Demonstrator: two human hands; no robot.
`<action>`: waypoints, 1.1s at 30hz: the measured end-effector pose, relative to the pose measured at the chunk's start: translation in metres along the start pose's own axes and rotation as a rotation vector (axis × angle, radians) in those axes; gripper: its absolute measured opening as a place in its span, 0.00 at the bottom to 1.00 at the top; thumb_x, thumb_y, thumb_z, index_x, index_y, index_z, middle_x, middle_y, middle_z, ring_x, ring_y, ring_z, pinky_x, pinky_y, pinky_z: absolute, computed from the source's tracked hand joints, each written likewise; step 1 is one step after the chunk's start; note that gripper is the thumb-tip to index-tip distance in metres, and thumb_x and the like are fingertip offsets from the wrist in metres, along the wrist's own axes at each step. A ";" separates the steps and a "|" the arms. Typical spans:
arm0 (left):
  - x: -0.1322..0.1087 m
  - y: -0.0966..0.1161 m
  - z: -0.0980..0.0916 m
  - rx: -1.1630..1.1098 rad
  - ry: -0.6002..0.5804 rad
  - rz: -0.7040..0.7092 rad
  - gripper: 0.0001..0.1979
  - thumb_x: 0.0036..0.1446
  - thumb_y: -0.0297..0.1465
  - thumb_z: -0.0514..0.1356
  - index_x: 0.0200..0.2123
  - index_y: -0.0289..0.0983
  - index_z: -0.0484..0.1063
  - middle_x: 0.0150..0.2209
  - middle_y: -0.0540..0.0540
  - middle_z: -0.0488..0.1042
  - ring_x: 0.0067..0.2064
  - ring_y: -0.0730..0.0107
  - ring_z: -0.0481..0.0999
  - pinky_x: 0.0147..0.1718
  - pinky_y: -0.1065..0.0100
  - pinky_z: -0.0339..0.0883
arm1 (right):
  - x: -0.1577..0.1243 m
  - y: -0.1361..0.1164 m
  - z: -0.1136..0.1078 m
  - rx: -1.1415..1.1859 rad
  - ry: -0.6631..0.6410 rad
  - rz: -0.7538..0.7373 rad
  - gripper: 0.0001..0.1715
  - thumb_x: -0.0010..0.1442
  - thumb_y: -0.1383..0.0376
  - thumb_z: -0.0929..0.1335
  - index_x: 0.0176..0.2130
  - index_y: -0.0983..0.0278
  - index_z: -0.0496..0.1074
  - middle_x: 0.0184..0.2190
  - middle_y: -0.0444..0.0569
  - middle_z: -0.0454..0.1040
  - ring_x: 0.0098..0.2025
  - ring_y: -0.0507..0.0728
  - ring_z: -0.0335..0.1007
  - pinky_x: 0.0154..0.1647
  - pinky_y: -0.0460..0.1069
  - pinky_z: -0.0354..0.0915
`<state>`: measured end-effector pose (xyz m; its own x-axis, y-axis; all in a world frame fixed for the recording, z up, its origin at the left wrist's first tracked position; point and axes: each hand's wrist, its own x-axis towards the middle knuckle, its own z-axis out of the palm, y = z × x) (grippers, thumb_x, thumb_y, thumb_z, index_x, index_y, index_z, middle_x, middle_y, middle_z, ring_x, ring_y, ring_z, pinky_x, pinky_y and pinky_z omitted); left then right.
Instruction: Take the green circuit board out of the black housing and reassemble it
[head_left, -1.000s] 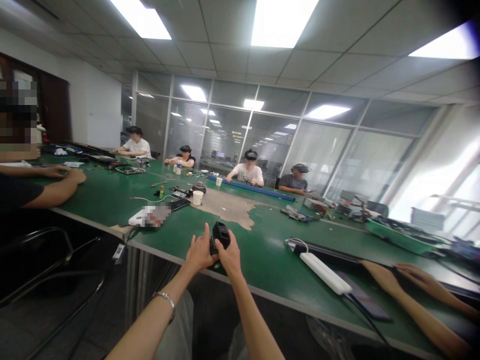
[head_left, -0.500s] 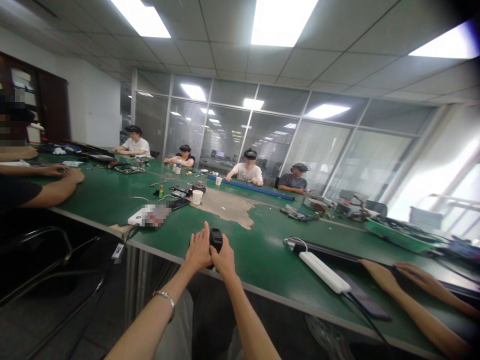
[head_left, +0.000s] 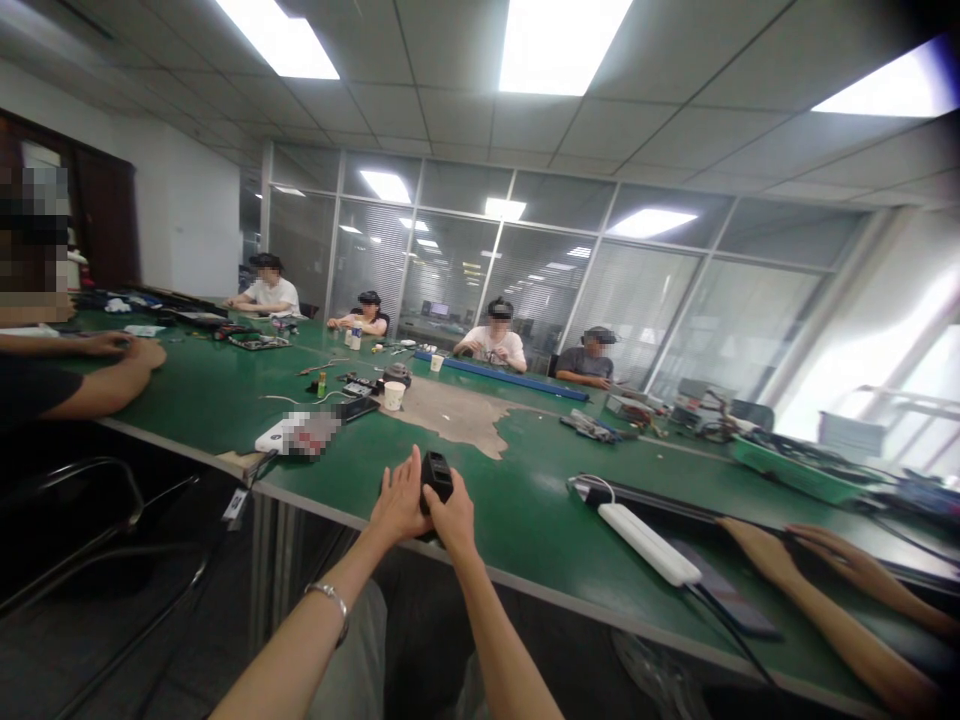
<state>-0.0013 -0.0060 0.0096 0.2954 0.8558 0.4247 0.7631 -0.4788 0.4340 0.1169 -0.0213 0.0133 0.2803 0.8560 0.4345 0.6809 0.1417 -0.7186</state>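
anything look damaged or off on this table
Yes: the green table cover is torn away in the middle, just beyond the small black device held at the near edge. A ragged-edged brown patch of bare board shows there. The cover also looks peeled at the near left corner.

Four people (head_left: 493, 345) sit far across the table (head_left: 225, 390); one sits left, another's two arms (head_left: 825, 580) lie right. Two cups (head_left: 395, 395), two power strips (head_left: 649, 545), one black device (head_left: 436, 472).
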 end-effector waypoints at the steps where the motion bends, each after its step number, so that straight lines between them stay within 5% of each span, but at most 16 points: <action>1: 0.000 0.000 0.000 0.002 0.004 0.003 0.55 0.52 0.42 0.56 0.65 0.32 0.16 0.67 0.33 0.48 0.66 0.50 0.47 0.63 0.47 0.34 | 0.002 0.000 -0.003 0.019 0.029 0.005 0.34 0.55 0.58 0.66 0.58 0.68 0.61 0.52 0.57 0.71 0.53 0.61 0.68 0.52 0.51 0.63; 9: 0.004 -0.003 0.007 0.048 0.023 -0.057 0.66 0.43 0.56 0.61 0.66 0.30 0.19 0.58 0.30 0.64 0.60 0.43 0.60 0.61 0.45 0.37 | 0.009 0.034 -0.037 -0.010 0.264 0.077 0.39 0.57 0.52 0.64 0.61 0.69 0.58 0.55 0.60 0.68 0.55 0.64 0.66 0.54 0.54 0.61; 16: 0.006 -0.005 0.008 0.057 0.012 -0.050 0.68 0.42 0.59 0.60 0.66 0.28 0.19 0.54 0.31 0.68 0.57 0.43 0.63 0.60 0.46 0.38 | -0.004 0.071 -0.039 -0.344 0.250 0.059 0.38 0.57 0.57 0.64 0.61 0.75 0.58 0.54 0.66 0.68 0.56 0.67 0.64 0.55 0.56 0.59; 23: 0.004 -0.004 0.002 0.014 -0.045 -0.045 0.65 0.45 0.55 0.61 0.66 0.30 0.18 0.55 0.32 0.68 0.59 0.45 0.62 0.61 0.47 0.37 | -0.012 0.069 -0.035 -0.452 0.193 0.054 0.39 0.57 0.57 0.64 0.62 0.77 0.57 0.53 0.68 0.68 0.58 0.69 0.61 0.55 0.57 0.58; 29: 0.004 -0.004 0.001 -0.017 -0.065 -0.042 0.64 0.47 0.50 0.62 0.65 0.31 0.16 0.56 0.34 0.68 0.59 0.48 0.63 0.61 0.48 0.36 | -0.004 0.057 -0.043 -0.215 0.199 0.166 0.40 0.58 0.51 0.63 0.61 0.72 0.58 0.51 0.65 0.71 0.52 0.67 0.68 0.51 0.57 0.62; 33: 0.003 -0.003 0.000 -0.038 -0.074 -0.019 0.61 0.49 0.48 0.60 0.64 0.31 0.14 0.55 0.37 0.69 0.60 0.51 0.61 0.62 0.49 0.36 | 0.004 0.038 -0.039 -0.078 0.200 0.071 0.40 0.58 0.50 0.63 0.61 0.70 0.58 0.55 0.60 0.68 0.56 0.64 0.66 0.54 0.54 0.62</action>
<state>-0.0029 -0.0016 0.0095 0.3244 0.8761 0.3567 0.7471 -0.4686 0.4714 0.1710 -0.0318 0.0091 0.4524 0.7458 0.4890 0.7027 0.0395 -0.7104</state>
